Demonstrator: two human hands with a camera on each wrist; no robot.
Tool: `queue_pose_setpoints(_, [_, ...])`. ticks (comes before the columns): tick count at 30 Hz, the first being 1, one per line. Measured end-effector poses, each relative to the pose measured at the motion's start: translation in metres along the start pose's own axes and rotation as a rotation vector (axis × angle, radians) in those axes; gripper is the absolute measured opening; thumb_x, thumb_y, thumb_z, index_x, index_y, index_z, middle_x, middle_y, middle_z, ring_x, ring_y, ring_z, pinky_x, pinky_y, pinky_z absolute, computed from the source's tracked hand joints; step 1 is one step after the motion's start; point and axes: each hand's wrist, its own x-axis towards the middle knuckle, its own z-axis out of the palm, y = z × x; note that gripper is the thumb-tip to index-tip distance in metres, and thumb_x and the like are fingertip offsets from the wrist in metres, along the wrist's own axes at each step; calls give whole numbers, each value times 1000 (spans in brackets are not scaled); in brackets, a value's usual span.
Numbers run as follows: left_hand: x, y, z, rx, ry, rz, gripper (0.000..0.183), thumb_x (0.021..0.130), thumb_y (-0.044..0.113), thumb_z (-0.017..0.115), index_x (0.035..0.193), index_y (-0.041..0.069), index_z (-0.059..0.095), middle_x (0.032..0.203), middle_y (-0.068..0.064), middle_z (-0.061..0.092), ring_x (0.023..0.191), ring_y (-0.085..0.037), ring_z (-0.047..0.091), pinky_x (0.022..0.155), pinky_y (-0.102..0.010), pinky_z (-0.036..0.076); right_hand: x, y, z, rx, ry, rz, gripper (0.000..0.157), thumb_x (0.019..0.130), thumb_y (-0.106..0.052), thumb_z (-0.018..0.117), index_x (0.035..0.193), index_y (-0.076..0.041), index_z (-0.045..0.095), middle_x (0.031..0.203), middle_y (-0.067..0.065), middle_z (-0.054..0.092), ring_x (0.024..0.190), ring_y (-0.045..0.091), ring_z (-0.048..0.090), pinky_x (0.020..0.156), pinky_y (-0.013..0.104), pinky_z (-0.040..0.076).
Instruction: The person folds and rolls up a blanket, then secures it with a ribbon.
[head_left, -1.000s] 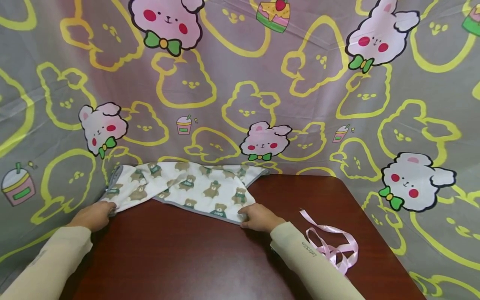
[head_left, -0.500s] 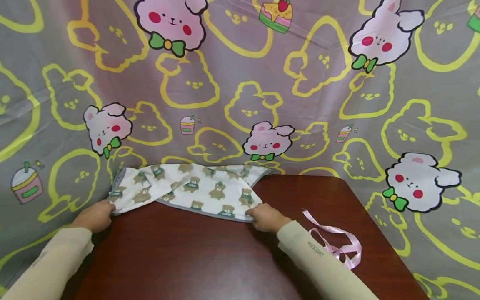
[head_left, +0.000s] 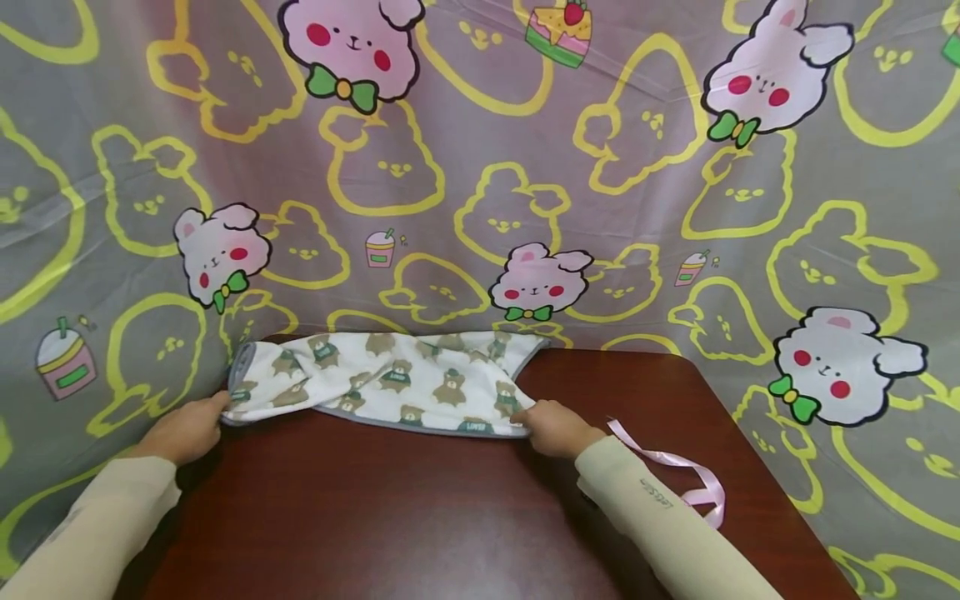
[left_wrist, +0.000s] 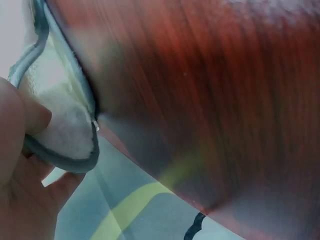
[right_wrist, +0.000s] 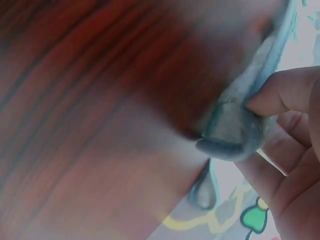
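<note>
Cloth: the white cloth with printed bears and grey binding lies along the far edge of the table, from near the far left corner to past the middle; its near side is held by both hands.
Left hand: this hand is at the left edge of the table; thumb and fingers pinch a rounded, bound corner of the cloth.
Right hand: this hand is over the right half of the table; its thumb and fingers pinch another bound corner.
Done: the cloth is spread sideways between the hands, and the near binding on its right part looks rather straight.
Left undone: I judge it is only partly opened; a diagonal crease crosses the left part, where one layer seems to lie over another, and the far right part is also overlapped.
Ribbon: the pink ribbon lies loose near the right edge, untouched by the fingers, partly hidden by the right sleeve.
Backdrop: a patterned curtain hangs behind the far edge.
</note>
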Motion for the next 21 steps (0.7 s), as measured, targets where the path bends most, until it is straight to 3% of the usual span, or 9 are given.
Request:
queue_pose_setpoints(3, [-2,2,-5,-8,-34,-23,26,75,-3,55,98,0,45,77,-18,58,65,-27,57,51,-44,40,-6,5,-5,14,-7,47,48,68,5,51,107,-19,65,85,-2,64,70,12,57,58,29,46])
queue_pose_setpoints(10, [-2,-1,-5,-7,-18,-14,28,72,-4,60,95,2,45,71,-11,57,58,-21,53,49,-41,40,-21,22,-14,25,2,160,47,66,0,49,103,-23,65,90,-9,62,74,7,54,63,28,44])
queue_pose_setpoints(17, [-6,-3,-9,-24,-67,-33,28,70,-6,59,95,5,54,78,-12,59,62,-22,52,55,-43,41,-35,32,-16,66,37,170,35,69,-1,50,90,-25,63,78,-15,56,68,6,49,62,27,40])
queue_pose_setpoints(21, [-10,-2,-12,-30,-53,-14,29,69,-7,61,95,5,57,82,-13,59,67,-23,54,57,-44,42,-41,35,-17,102,48,175,30,72,-4,49,87,-28,62,79,-17,54,71,5,49,64,27,40])
